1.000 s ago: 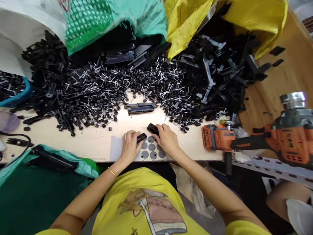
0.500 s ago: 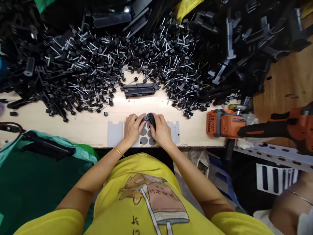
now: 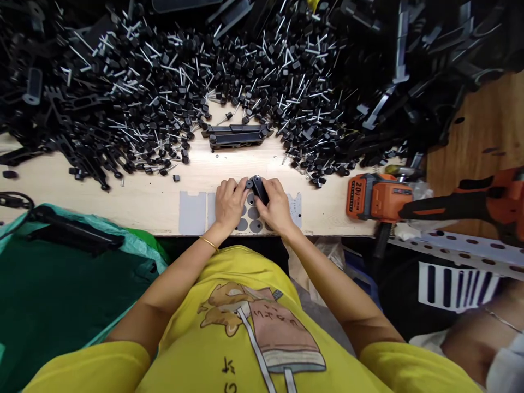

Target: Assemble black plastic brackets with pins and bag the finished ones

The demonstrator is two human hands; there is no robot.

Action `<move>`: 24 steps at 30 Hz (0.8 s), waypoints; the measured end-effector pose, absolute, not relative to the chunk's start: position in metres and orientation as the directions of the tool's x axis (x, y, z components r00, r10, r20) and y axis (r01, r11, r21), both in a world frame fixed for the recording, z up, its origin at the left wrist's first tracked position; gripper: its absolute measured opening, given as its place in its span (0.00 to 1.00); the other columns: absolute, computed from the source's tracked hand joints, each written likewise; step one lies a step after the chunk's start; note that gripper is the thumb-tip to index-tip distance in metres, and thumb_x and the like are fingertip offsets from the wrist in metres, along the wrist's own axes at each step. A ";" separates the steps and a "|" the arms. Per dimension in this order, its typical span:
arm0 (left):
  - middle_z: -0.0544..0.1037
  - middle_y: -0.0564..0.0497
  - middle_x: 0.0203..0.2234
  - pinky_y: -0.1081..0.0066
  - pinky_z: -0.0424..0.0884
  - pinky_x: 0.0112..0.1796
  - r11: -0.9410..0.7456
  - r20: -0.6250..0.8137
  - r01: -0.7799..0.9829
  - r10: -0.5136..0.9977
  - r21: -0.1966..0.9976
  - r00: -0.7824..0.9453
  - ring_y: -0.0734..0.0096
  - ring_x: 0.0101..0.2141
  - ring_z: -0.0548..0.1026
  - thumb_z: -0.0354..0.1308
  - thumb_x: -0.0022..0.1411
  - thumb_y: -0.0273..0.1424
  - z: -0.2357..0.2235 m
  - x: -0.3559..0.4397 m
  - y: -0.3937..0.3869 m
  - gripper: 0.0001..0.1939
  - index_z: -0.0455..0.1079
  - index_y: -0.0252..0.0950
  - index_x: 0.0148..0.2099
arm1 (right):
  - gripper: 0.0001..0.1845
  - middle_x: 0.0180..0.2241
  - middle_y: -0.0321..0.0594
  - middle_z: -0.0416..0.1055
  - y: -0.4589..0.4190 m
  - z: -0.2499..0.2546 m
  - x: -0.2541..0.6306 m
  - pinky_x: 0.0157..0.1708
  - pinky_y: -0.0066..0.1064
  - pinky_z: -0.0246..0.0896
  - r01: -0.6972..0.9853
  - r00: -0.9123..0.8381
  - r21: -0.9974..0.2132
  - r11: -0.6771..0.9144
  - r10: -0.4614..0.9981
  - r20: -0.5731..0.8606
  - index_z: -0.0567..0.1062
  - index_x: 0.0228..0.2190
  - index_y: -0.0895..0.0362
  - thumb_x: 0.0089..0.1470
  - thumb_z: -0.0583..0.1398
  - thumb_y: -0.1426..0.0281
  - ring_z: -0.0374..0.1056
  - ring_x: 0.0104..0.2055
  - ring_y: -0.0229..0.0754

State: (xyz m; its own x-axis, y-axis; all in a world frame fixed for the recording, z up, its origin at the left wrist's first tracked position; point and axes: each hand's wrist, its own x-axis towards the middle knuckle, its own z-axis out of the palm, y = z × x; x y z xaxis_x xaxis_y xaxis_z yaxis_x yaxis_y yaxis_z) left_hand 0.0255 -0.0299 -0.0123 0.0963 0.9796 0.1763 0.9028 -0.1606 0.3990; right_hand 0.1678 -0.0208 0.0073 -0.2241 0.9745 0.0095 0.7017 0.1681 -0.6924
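Assembly by hand seems to be the step underway on the bench [image 3: 327, 213], close to its near edge: the left hand [image 3: 229, 204] pinches a small dark part [image 3: 249, 184], and the right hand [image 3: 277, 206] grips a longer black part [image 3: 261, 190]. Their rounded ends sit side by side; whether they touch, I cannot tell. The next move, I judge, calls for lining up those ends with small finger adjustments and a firm hold on both sides. The longer black part slants, its rounded tip pointing to the bench's far edge and a little left, its long axis running back toward the near edge and slightly right, into the right fingers. Of the small dark part, only a rounded end shows past the left fingertips, so its long axis is hidden. Dark round spots [image 3: 256, 226] show between and below the hands, along the near edge; a grey panel [image 3: 192, 213] lies to their left. Farther in, two black bars [image 3: 237, 140] lie roughly parallel to that edge, before a heap of pinned black pieces [image 3: 245, 60].
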 end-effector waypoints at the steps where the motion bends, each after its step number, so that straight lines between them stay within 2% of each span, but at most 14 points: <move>1: 0.69 0.46 0.31 0.66 0.63 0.35 -0.180 0.180 0.905 0.977 0.385 0.118 0.62 0.34 0.66 0.43 0.69 0.34 -0.012 0.025 -0.029 0.18 0.67 0.33 0.53 | 0.23 0.38 0.43 0.64 -0.021 0.007 0.168 0.42 0.40 0.65 0.701 -0.228 -0.691 0.177 0.974 0.019 0.66 0.50 0.55 0.50 0.54 0.72 0.64 0.41 0.47; 6: 0.71 0.45 0.32 0.67 0.65 0.35 -0.299 0.206 0.902 0.948 0.312 0.243 0.62 0.37 0.68 0.44 0.69 0.33 -0.015 0.022 -0.026 0.17 0.67 0.30 0.52 | 0.24 0.36 0.42 0.63 -0.020 0.006 0.169 0.42 0.40 0.65 0.705 -0.249 -0.676 0.212 0.968 0.044 0.66 0.50 0.55 0.49 0.54 0.72 0.64 0.39 0.47; 9: 0.72 0.45 0.33 0.68 0.66 0.35 -0.276 0.207 0.909 0.954 0.314 0.218 0.62 0.38 0.69 0.46 0.68 0.31 -0.016 0.023 -0.027 0.15 0.66 0.30 0.52 | 0.25 0.37 0.43 0.62 -0.021 0.005 0.168 0.42 0.40 0.65 0.709 -0.261 -0.669 0.226 0.964 0.048 0.65 0.51 0.55 0.49 0.53 0.73 0.64 0.40 0.46; 12: 0.71 0.45 0.34 0.68 0.67 0.36 -0.228 0.186 0.903 0.968 0.364 0.170 0.62 0.38 0.68 0.47 0.67 0.32 -0.016 0.020 -0.023 0.15 0.66 0.32 0.52 | 0.25 0.37 0.43 0.62 -0.022 0.005 0.167 0.42 0.39 0.65 0.709 -0.269 -0.666 0.231 0.962 0.047 0.65 0.51 0.57 0.49 0.53 0.73 0.63 0.40 0.46; 16: 0.70 0.47 0.34 0.68 0.67 0.37 -0.370 0.143 0.806 0.928 0.462 0.343 0.63 0.39 0.68 0.48 0.67 0.33 -0.014 0.014 -0.009 0.13 0.68 0.35 0.50 | 0.25 0.37 0.43 0.61 -0.021 0.006 0.167 0.41 0.39 0.65 0.706 -0.273 -0.673 0.220 0.962 0.028 0.65 0.51 0.57 0.49 0.53 0.73 0.63 0.39 0.46; 20: 0.69 0.46 0.35 0.66 0.67 0.40 -0.272 0.144 0.810 0.962 0.520 0.231 0.62 0.40 0.67 0.48 0.66 0.28 -0.014 0.018 -0.003 0.14 0.67 0.31 0.52 | 0.26 0.38 0.44 0.61 -0.021 0.008 0.166 0.41 0.38 0.65 0.705 -0.253 -0.686 0.180 0.968 -0.005 0.64 0.53 0.57 0.50 0.52 0.73 0.63 0.40 0.46; 24: 0.68 0.47 0.33 0.66 0.67 0.38 -0.330 0.119 0.748 0.939 0.576 0.323 0.64 0.38 0.67 0.49 0.65 0.28 -0.013 0.019 -0.003 0.14 0.67 0.33 0.52 | 0.28 0.39 0.45 0.62 -0.022 0.010 0.164 0.42 0.38 0.66 0.696 -0.248 -0.705 0.137 0.967 -0.057 0.62 0.55 0.57 0.51 0.52 0.73 0.64 0.42 0.47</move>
State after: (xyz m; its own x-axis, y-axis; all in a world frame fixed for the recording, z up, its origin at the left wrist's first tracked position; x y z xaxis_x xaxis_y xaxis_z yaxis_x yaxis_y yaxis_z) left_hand 0.0187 -0.0032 -0.0134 0.3228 0.9390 0.1185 0.7480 -0.3298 0.5760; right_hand 0.1636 -0.0218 0.0100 -0.2476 0.9672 -0.0570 0.6959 0.1366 -0.7050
